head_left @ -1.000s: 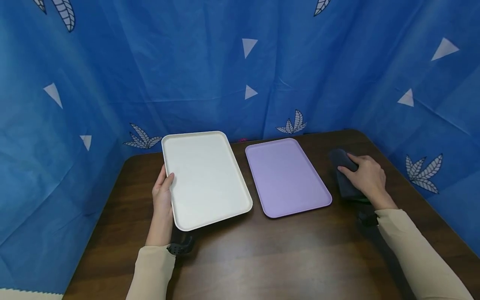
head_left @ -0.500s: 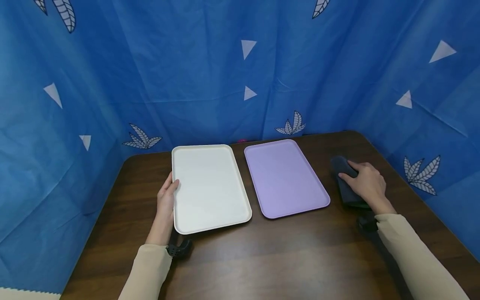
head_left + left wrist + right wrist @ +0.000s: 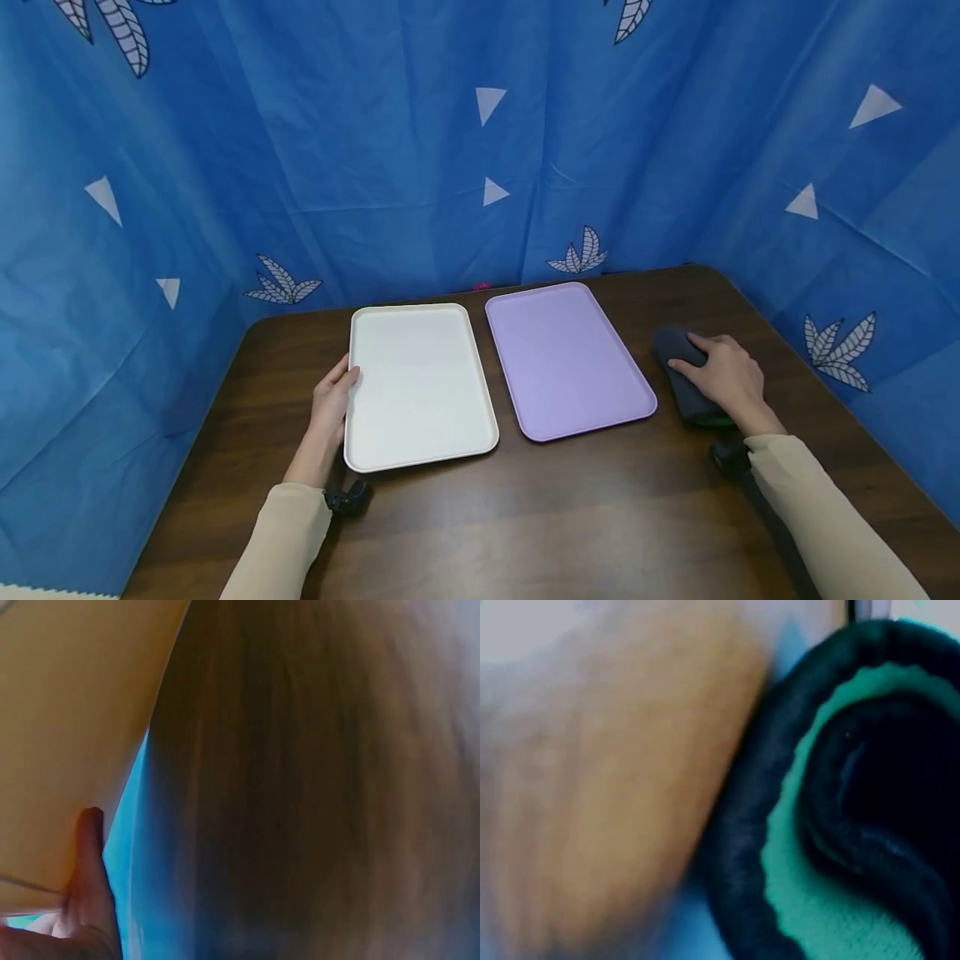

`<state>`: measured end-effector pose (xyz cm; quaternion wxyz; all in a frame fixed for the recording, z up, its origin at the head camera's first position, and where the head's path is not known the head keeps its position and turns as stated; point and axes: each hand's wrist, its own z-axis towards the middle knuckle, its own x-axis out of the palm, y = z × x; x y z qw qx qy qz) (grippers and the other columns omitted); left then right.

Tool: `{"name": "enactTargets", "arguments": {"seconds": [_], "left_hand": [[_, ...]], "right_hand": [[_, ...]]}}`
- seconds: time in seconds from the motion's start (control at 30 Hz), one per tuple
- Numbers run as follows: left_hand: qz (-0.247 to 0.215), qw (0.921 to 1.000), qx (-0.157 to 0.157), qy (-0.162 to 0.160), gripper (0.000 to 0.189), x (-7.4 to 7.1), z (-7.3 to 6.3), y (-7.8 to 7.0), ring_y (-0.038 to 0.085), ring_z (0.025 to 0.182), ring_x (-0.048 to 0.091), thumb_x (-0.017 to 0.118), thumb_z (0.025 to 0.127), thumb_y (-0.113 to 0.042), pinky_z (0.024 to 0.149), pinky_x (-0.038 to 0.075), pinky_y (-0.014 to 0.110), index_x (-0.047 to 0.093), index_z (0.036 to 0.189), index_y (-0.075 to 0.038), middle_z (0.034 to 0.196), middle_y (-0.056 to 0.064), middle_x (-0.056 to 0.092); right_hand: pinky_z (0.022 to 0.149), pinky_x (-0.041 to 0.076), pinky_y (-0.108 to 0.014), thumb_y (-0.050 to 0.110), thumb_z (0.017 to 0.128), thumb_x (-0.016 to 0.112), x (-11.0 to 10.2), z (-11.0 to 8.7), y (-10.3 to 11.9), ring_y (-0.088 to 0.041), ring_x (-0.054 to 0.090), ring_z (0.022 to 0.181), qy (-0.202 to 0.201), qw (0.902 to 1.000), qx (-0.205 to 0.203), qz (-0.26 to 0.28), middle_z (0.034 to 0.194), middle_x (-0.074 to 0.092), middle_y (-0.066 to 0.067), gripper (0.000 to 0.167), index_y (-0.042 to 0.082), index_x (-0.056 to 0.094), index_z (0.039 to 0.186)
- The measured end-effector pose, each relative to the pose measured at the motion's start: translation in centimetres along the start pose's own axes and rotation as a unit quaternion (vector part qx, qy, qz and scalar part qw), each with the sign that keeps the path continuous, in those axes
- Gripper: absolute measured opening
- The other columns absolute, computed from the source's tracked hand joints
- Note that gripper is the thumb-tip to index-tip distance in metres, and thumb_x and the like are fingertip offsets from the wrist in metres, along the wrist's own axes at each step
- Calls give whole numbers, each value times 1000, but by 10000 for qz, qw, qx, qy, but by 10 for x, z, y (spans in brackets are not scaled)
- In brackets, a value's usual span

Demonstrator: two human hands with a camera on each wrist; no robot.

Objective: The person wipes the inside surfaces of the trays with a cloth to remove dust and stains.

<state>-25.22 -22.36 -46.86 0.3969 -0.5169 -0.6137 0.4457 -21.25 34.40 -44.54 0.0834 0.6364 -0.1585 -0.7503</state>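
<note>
My left hand (image 3: 330,400) grips the left edge of a white rectangular tray (image 3: 420,387), thumb on the rim. In the left wrist view the tray's underside (image 3: 67,735) shows, with a finger (image 3: 94,862) against it, so that side is off the table. Right of it lies a lavender tray (image 3: 570,362) of similar shape. Farther right, my right hand (image 3: 727,375) holds a rolled dark grey cloth (image 3: 678,383) from above. The right wrist view shows the end of the roll (image 3: 742,847), dark outside with a green layer (image 3: 787,855) inside.
Both trays and the cloth are at a dark brown wooden table (image 3: 525,525). A blue patterned curtain (image 3: 420,150) hangs along its back and sides. Black wrist cameras sit at both wrists.
The white tray has come down towards the table and levelled out, its far edge dropping most, while my left hand keeps its grip. My right hand stays on the rolled cloth.
</note>
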Motion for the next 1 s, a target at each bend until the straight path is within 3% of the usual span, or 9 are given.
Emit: {"name": "enactTargets", "arguments": {"seconds": [0.07,0.17,0.3,0.53,0.63,0.83,0.9,1.0], "left_hand": [[271,9996,-28,31,58,-2,0,-1,23,137,37,43,104,-27,83,45,14,20,157,-15,162,8,24],[785,9968,-87,124,64,-5,-3,-4,29,143,31,44,104,-25,103,44,30,13,157,-8,163,14,18],[1598,9864,-103,362,72,-9,-7,-10,34,151,9,46,103,-24,122,17,47,4,156,-1,164,17,3],[2103,9749,190,710,69,-12,-12,-14,35,151,0,45,104,-19,122,10,50,5,154,5,163,21,-1],[2149,9733,331,739,67,-12,-13,-12,36,151,0,44,104,-18,122,11,50,6,153,7,163,22,0],[2262,9707,557,597,68,-10,-13,-9,37,150,12,45,104,-22,120,20,50,6,155,3,163,22,6],[2617,9619,648,461,70,-7,-14,-12,38,150,11,45,104,-26,120,20,53,5,156,0,163,23,6],[3488,9324,923,233,74,1,-19,-19,44,149,2,45,103,-34,118,13,60,3,157,-4,162,27,1]], "right_hand": [[68,47,-60,52,86,68,2,-1,1,-56,52,104,-33,10000,-26,-43,130,45,-39,77,-1,50,140],[69,48,-60,51,86,69,5,0,3,-57,51,104,-40,9999,-79,-120,131,43,-40,78,-2,50,139],[81,41,-70,55,87,65,4,3,4,-63,39,114,337,9993,-59,-172,139,31,-43,84,-2,43,144],[90,12,-85,70,89,49,-1,5,3,-72,11,125,1280,9914,149,-204,149,3,-44,97,-1,27,151],[92,6,-87,71,90,45,-4,3,9,-71,5,129,1263,9918,81,-198,151,0,-43,97,-1,25,152],[92,7,-88,68,93,43,-11,1,32,-69,5,133,872,9960,-189,-82,153,3,-41,92,1,25,153],[93,7,-87,67,93,44,-11,1,42,-67,3,135,765,9967,-262,-9,154,4,-40,90,2,25,153],[96,5,-86,64,93,47,-9,2,60,-64,2,138,569,9977,-351,101,155,5,-37,88,3,26,153]]}}
